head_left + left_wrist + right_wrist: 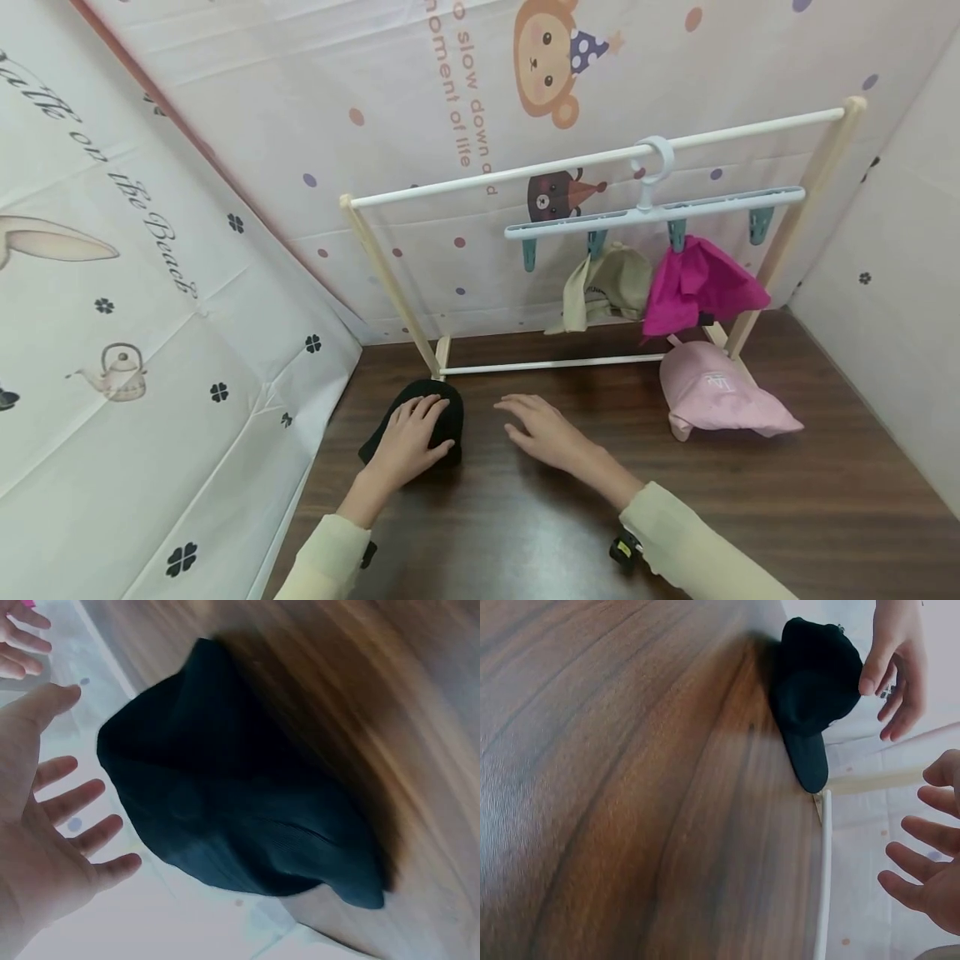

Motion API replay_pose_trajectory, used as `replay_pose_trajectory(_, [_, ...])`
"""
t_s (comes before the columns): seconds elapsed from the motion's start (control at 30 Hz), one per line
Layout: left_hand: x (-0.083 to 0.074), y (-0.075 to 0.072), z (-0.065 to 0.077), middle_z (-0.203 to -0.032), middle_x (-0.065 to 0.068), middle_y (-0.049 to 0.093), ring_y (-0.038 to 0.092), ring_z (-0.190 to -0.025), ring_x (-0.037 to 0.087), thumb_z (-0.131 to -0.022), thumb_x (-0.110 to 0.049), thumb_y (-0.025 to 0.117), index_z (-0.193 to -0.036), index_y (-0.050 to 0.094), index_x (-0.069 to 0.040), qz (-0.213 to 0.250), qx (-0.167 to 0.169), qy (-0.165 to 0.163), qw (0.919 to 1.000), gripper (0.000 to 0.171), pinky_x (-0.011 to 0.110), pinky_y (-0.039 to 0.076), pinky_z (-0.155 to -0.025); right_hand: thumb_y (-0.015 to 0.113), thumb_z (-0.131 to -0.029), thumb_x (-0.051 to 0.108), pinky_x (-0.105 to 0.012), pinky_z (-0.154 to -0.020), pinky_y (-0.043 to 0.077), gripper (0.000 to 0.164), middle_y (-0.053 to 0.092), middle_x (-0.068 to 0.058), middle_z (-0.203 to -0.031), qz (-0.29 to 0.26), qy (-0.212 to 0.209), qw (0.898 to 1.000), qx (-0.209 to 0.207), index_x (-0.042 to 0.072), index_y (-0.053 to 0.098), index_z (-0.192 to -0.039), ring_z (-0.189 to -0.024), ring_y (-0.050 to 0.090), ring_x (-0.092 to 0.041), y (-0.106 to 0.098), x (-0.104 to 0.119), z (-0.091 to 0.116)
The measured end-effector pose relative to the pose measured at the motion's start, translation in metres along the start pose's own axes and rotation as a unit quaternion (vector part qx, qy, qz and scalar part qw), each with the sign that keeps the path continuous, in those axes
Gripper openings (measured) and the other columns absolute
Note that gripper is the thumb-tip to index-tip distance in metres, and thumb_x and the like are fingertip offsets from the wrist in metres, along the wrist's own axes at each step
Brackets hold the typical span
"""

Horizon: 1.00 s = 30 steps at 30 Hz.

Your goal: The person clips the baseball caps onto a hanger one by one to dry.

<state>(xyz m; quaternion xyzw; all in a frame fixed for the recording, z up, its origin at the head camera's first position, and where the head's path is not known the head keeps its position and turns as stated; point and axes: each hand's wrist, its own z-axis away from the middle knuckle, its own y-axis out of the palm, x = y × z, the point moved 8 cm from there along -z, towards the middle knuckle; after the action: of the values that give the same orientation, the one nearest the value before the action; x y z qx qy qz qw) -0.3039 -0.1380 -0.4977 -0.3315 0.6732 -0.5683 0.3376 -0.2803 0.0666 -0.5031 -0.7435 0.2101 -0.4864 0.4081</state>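
Note:
A black cap [453, 421] lies on the dark wooden table, at the left foot of the small rack. Over it hovers my left hand [407, 439], fingers spread and slightly bent. The left wrist view shows a gap between that hand [56, 817] and the cap [225, 787], whose brim shows in the right wrist view. My right hand [551, 437] is held in the air to the right of the cap, fingers loosely extended, holding nothing. From a pale blue hanger [600, 223] on the rack, clips hold a beige cap [626, 279] and a magenta cap [693, 283].
The rack has a white top rail [487, 179], a low white bar [547, 364] and wooden posts [393, 292]. A pink cap [705, 392] sits by its right foot. Printed cloth [247, 125] stands behind and at the left; the hanger's outer clips [529, 254] hold nothing.

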Motion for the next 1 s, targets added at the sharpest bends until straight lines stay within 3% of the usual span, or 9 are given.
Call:
replay_pose_trajectory(0.3, [0.018,0.009,0.021,-0.152,0.015,0.047,0.045,-0.135,0.045,-0.087,-0.046,0.079,-0.15,0.048,-0.014,0.017,0.025,-0.021,0.9993,0.077,0.064,0.04,-0.107,0.06,-0.104,0.027,-0.051,-0.107,0.047,0.041,0.053,-0.011,-0.148,-0.004,-0.007,1.0,0.016,0.014,0.058,-0.143,-0.136,0.05,-0.032,0.019,0.006,-0.004])
replay_pose_trajectory(0.57, [0.024,0.016,0.025,-0.153,0.017,0.045,0.044,-0.136,0.046,-0.086,-0.034,0.083,-0.149,0.048,-0.011,0.008,0.018,-0.027,0.9994,0.075,0.064,0.043,-0.105,0.06,-0.103,0.024,-0.05,-0.108,0.046,0.041,0.053,-0.012,-0.148,-0.015,-0.025,0.999,0.016,0.011,0.058,-0.142,-0.135,0.05,-0.032,0.025,0.018,-0.014])
replay_pose_trajectory(0.73, [0.035,0.022,0.029,-0.155,0.019,0.041,0.042,-0.136,0.049,-0.085,-0.023,0.085,-0.15,0.046,-0.011,0.008,0.014,-0.048,0.9987,0.077,0.065,0.043,-0.104,0.059,-0.104,0.025,-0.048,-0.109,0.046,0.041,0.052,-0.011,-0.148,-0.011,-0.03,0.999,0.03,0.012,0.058,-0.143,-0.136,0.049,-0.03,0.033,0.026,-0.021])
replay_pose_trajectory(1.0, [0.045,0.026,0.037,-0.157,0.024,0.035,0.04,-0.135,0.055,-0.081,-0.023,0.087,-0.153,0.04,-0.006,0.026,0.015,-0.064,0.9975,0.088,0.068,0.041,-0.104,0.063,-0.102,0.023,-0.046,-0.11,0.045,0.045,0.05,-0.012,-0.15,-0.002,-0.043,0.999,0.032,0.013,0.055,-0.145,-0.137,0.048,-0.03,0.052,0.041,-0.036])
